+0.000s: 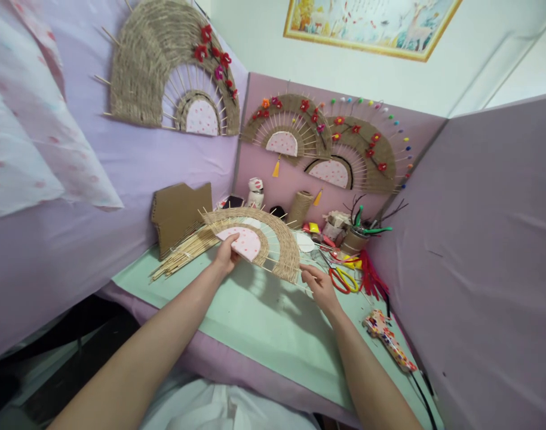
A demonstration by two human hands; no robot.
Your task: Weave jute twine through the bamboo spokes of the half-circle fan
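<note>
My left hand (pixel 227 254) grips the pink half-round centre of a woven jute fan (pixel 273 239), holding it tilted up off the green mat (pixel 264 322). The fan has thin wooden sticks radiating out and a band of twine woven round its outer arc. My right hand (pixel 318 285) pinches at the fan's lower right edge, fingers closed on a strand of twine or a stick end; which one is too small to tell.
A bundle of wooden sticks (pixel 183 254) and cardboard pieces (pixel 180 215) lie at the left. A twine spool (pixel 300 207), scissors (pixel 342 276), red pipe cleaners (pixel 372 278) and a glue gun (pixel 387 340) sit to the right. Finished fans (pixel 174 65) hang on the purple walls.
</note>
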